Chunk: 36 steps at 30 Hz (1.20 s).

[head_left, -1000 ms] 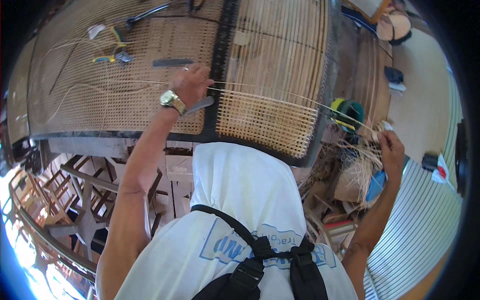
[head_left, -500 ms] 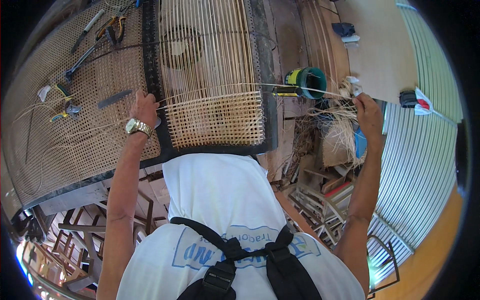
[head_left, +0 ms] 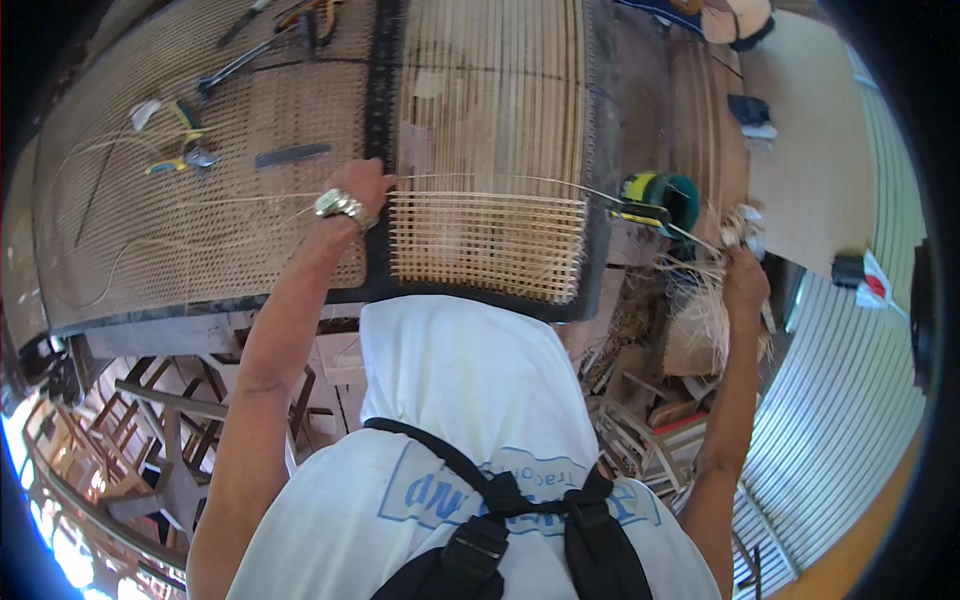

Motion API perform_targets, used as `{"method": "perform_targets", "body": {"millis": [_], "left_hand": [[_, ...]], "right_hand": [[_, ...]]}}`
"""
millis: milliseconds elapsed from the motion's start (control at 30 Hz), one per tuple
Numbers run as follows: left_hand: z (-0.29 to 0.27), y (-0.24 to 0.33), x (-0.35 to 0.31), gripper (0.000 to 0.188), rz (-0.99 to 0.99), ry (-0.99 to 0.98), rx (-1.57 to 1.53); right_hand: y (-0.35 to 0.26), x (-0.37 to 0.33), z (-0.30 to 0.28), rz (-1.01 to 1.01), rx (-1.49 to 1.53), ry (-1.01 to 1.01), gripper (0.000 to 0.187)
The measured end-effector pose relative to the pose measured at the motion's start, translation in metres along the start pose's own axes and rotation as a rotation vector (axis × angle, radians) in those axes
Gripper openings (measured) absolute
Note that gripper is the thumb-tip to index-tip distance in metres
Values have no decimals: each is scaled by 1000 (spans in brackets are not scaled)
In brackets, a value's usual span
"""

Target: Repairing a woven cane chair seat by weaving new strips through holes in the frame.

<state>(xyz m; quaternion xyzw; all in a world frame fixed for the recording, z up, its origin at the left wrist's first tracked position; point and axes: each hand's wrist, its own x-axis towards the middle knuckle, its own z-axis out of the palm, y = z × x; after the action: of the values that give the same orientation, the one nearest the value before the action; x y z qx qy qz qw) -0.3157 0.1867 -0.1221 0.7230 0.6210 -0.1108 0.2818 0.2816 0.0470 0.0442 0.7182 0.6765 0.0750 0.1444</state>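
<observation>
Even, bright daylight is recorded, without hard shadows. Overexposed glare is noted at the lower left rim. Straight lines are bent strongly toward the black-vignetted edges. Centre focus is sharp.

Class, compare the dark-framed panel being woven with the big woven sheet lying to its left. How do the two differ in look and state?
The dark-framed panel is only part woven: a crossed grid fills its near end, while bare parallel strands run across the rest. The big woven sheet is meshed all over.

The panel has a dark border; the sheet shows a dark edge only along its near side.

Tools lie on the sheet; the left hand rests at the panel's edge.

Both are pale cane.
</observation>
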Motion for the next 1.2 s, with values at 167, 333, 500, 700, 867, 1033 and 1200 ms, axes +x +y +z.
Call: {"method": "perform_targets", "body": {"millis": [167,333,500,700,867,1033,1200], "left_hand": [[31,-23,-12,36,-8,177,-189],[32,-44,-31,39,-51,300,-266],[26,-195,-49,39,-151,308,-233],[4,-302,-52,35,-156,271,-146],[-61,-272,-33,36,-80,638,184],[-44,-62,-19,26,317,548,-441],[7,-28,-16,28,26,507,-137]], "right_hand": [[-9,9,3,106,54,146,17],[-24,4,30,-100,328,201,15],[-113,43,27,-283,471,-25,27],[-138,68,59,-190,1692,-478,37],[-149,60,39,53,1645,-630,42],[-174,71,37,-368,1517,-111,30],[-183,89,5,-503,1429,-360,10]]}}
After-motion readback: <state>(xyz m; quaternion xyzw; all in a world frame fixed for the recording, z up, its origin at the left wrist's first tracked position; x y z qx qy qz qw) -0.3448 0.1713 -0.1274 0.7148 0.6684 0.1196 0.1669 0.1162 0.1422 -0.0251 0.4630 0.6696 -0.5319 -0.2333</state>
